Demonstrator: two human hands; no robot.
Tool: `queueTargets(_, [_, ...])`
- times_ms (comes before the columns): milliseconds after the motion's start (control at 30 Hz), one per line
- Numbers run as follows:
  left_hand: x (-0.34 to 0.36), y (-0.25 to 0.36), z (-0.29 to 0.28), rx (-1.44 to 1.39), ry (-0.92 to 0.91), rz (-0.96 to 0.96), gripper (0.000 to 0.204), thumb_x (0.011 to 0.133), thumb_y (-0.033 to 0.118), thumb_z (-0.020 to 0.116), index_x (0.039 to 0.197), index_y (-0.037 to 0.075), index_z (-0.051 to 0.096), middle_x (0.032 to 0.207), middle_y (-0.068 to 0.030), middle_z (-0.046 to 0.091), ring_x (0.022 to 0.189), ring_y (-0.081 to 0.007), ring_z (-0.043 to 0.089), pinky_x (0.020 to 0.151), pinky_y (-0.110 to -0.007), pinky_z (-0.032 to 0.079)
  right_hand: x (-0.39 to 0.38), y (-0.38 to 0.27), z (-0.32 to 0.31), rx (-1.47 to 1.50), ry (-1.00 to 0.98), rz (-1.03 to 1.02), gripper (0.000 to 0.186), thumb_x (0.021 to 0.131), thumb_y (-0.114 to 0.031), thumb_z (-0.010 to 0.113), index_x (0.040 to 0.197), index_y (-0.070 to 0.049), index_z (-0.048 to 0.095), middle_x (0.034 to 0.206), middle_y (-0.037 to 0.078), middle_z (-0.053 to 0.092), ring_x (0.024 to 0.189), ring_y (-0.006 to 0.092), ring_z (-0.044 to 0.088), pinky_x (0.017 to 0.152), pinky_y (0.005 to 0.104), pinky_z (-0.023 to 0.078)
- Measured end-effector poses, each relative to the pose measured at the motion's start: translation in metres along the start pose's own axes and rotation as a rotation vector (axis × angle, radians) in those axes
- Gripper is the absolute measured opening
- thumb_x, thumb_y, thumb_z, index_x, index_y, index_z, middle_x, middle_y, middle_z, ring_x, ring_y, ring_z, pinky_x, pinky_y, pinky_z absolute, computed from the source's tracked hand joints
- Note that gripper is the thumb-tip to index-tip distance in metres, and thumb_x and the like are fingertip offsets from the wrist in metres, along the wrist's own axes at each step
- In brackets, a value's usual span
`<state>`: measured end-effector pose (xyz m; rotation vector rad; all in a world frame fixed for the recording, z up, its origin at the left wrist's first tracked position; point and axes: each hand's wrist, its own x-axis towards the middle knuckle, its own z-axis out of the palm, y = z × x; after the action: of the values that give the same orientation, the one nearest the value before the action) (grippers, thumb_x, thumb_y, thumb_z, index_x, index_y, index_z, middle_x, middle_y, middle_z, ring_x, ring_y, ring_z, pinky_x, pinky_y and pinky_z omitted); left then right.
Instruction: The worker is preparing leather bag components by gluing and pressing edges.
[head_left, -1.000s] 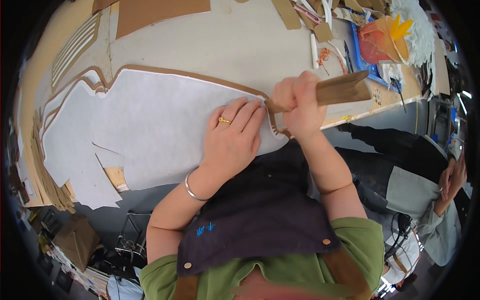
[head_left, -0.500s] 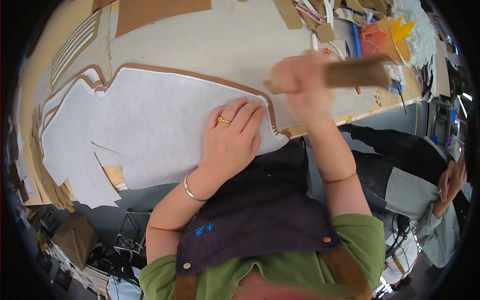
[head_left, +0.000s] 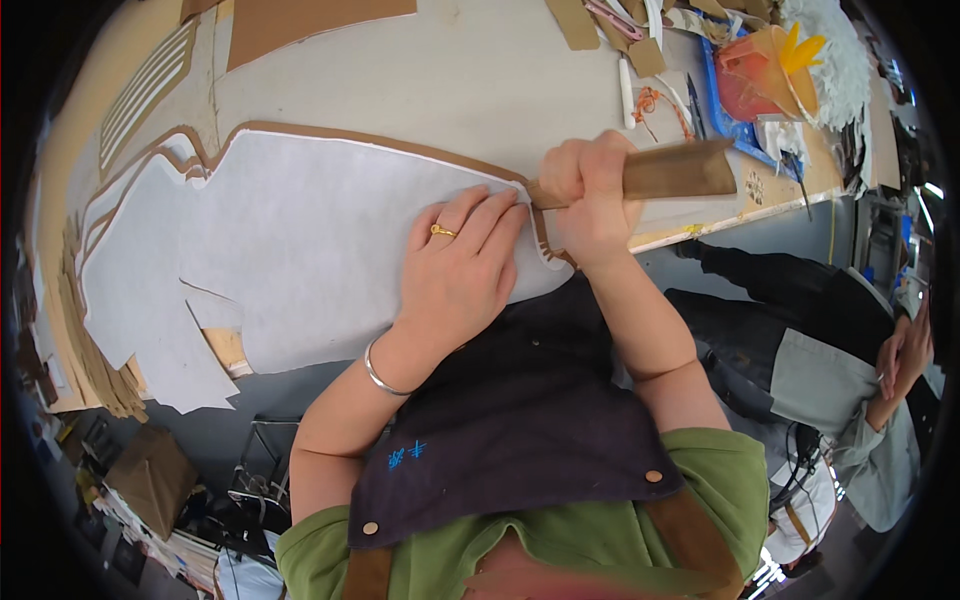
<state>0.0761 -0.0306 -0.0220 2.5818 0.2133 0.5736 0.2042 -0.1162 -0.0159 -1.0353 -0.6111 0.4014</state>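
My left hand (head_left: 462,258) lies flat, fingers extended, on a large white shaped panel (head_left: 310,240), close to its right-hand corner. A brown leather-like border (head_left: 390,149) runs along the panel's far edge and bends down around that corner, where it has small slits. My right hand (head_left: 598,195) is wrapped around a long, flat, brown bar-like tool (head_left: 685,172). One end of the tool sticks out left of my fist and meets the brown border at the corner, just beyond my left fingertips. Its wider end points right, over the table.
A brown sheet (head_left: 310,28) lies at the back of the table (head_left: 470,80). At far right are a blue tray (head_left: 718,90), an orange-red cup (head_left: 755,72), a white stick (head_left: 626,92) and scraps. Brown strips (head_left: 95,340) hang at the left edge. Another person (head_left: 850,385) sits at right.
My right hand, blurred and raised before, has come left and nearer with the tool, down to the panel's corner. My left hand has shifted very slightly left.
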Motion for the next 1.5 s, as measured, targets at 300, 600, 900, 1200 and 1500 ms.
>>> queueTargets(300, [-0.002,-0.002,0.001,0.000,-0.010,-0.019,0.035,0.077,0.004,0.065,0.111,0.009,0.067,0.118,-0.0004,0.066,0.113,-0.0214,0.059,0.093,-0.036,0.043,-0.015,-0.017,-0.002,-0.006,0.032,-0.153,0.039,0.106,-0.030,0.045,0.077,-0.008,0.034,0.059,0.001,0.036,0.053,0.0105,0.029,0.049,0.0294,0.027])
queueTargets(600, [-0.002,0.000,0.001,-0.008,0.008,-0.005,0.035,0.077,0.003,0.064,0.112,0.009,0.067,0.118,-0.0013,0.065,0.113,-0.0215,0.060,0.093,-0.037,0.042,0.014,-0.003,-0.013,0.233,-0.134,-0.067,0.040,0.107,-0.034,0.043,0.076,-0.010,0.035,0.058,0.001,0.039,0.050,0.0135,0.032,0.051,0.0301,0.030])
queueTargets(900, [-0.003,0.000,-0.001,-0.027,0.003,-0.011,0.032,0.079,0.004,0.063,0.110,0.009,0.068,0.117,-0.0016,0.064,0.113,-0.0213,0.059,0.093,-0.037,0.042,0.028,0.009,-0.005,0.146,-0.305,0.067,0.045,0.105,-0.038,0.049,0.074,-0.010,0.034,0.058,-0.002,0.036,0.052,0.0095,0.030,0.047,0.0287,0.025])
queueTargets(1200, [-0.002,-0.001,0.001,-0.018,0.020,-0.007,0.032,0.078,0.004,0.064,0.110,0.009,0.067,0.116,-0.0030,0.063,0.112,-0.0223,0.059,0.093,-0.038,0.042,0.033,0.011,-0.006,0.107,-0.309,0.199,0.044,0.104,-0.037,0.050,0.072,-0.012,0.033,0.055,-0.002,0.032,0.050,0.0103,0.027,0.047,0.0299,0.022])
queueTargets(1500, [-0.006,-0.004,-0.004,-0.094,0.014,-0.029,0.035,0.076,0.004,0.065,0.111,0.008,0.066,0.112,-0.0062,0.059,0.109,-0.0254,0.058,0.091,-0.040,0.044,0.064,0.014,0.005,-0.482,-0.274,0.327,0.041,0.098,-0.038,0.057,0.075,-0.004,0.056,0.058,0.003,0.050,0.051,0.0159,0.045,0.050,0.0344,0.037])
